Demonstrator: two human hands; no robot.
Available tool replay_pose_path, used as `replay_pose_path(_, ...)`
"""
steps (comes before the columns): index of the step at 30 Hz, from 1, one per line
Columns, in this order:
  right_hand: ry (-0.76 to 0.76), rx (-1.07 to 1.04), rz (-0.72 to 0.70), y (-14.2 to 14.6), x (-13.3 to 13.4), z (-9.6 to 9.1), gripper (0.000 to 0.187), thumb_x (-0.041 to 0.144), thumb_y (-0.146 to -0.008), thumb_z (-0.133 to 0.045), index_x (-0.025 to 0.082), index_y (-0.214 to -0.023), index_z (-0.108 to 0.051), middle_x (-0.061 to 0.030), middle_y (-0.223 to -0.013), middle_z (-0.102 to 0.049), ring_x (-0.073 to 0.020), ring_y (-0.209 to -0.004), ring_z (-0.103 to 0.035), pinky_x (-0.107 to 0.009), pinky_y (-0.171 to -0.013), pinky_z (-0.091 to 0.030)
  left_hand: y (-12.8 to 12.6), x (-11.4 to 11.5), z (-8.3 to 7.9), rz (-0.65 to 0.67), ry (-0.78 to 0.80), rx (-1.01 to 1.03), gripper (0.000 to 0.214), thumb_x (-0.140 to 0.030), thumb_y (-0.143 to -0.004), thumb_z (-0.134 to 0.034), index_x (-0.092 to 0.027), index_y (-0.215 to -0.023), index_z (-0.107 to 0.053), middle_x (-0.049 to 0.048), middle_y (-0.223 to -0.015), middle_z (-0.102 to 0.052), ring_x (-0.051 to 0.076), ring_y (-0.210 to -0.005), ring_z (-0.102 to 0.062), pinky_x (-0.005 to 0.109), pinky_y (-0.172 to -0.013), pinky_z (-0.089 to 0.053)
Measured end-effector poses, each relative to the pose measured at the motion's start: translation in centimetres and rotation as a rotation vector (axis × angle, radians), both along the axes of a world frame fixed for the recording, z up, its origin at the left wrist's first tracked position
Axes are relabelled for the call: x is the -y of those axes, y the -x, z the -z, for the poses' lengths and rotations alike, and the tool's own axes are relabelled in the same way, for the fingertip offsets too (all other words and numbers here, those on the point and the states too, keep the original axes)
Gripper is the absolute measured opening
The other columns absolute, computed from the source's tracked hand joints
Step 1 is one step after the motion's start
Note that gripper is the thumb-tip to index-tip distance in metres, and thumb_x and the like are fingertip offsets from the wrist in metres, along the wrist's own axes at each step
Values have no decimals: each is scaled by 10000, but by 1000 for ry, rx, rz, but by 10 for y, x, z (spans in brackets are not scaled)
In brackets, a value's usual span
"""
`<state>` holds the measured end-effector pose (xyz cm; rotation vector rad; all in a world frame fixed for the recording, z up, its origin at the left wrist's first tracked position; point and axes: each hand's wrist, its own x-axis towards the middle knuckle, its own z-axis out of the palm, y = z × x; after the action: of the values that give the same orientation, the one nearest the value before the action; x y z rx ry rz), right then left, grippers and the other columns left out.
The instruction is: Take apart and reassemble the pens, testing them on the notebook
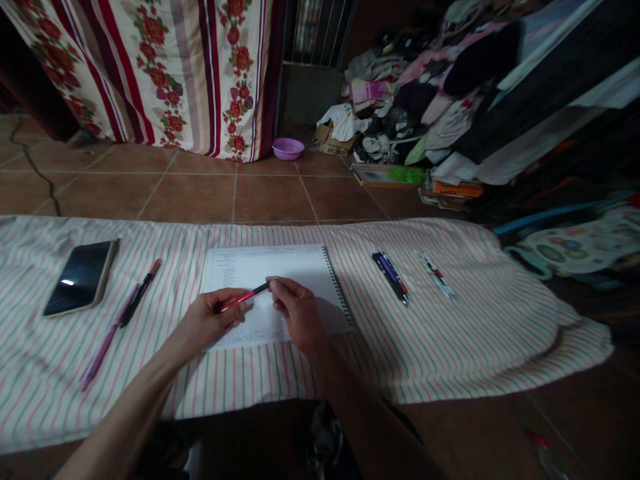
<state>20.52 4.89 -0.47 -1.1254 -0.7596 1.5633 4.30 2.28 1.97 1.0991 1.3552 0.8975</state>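
Note:
Both my hands meet over a spiral notebook that lies open on a striped cloth. My left hand is closed round the pink barrel of a pen. My right hand pinches the pen's dark tip end between thumb and fingers. The pen lies nearly level, just above the page.
A phone lies face up at the cloth's left, with two pens beside it. More pens and a pale pen lie right of the notebook. Beyond are tiled floor, a purple bowl, a floral curtain and a heap of clothes.

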Motion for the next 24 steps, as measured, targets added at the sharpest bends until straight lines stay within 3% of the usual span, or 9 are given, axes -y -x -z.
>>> replay_pose_path(5,28,-35,38,2,0,-1,285,399,-587,-737,171,-752,-692,22,-610,-554,-55,-510,-413,-201,-484,-345,-10,4,12,5,-384,-383,172,-300,-727,-622,-240,-862,-710,39,-761,-677,179,-706,-602,249,-641,-447)
replay_pose_path(8,83,-57,91,2,-1,-1,298,400,-541,-761,168,-703,-668,25,-603,-557,-52,-508,-425,-195,-486,-353,-15,7,12,68,-488,-573,240,-314,-811,-512,-242,-973,-675,40,-761,-639,170,-677,-591,247,-643,-444)
replay_pose_path(12,73,-36,129,1,-3,3,287,388,-540,-763,166,-688,-655,28,-592,-546,-54,-511,-427,-194,-486,-351,-20,11,13,107,-528,-716,311,-315,-865,-417,-216,-1075,-623,59,-818,-618,171,-686,-588,257,-647,-445)
replay_pose_path(18,-1,70,128,-3,-4,8,261,402,-571,-730,162,-654,-667,35,-511,-494,-65,-478,-359,-218,-462,-289,-26,14,14,110,-521,-659,279,-299,-871,-406,-227,-1003,-642,38,-738,-590,174,-681,-587,254,-638,-439)
replay_pose_path(24,-9,88,89,-3,-2,1,261,394,-607,-706,159,-722,-704,44,-506,-455,-59,-467,-323,-223,-450,-243,-26,13,15,108,-476,-640,272,-308,-865,-402,-223,-943,-648,39,-731,-610,185,-694,-599,274,-648,-440)
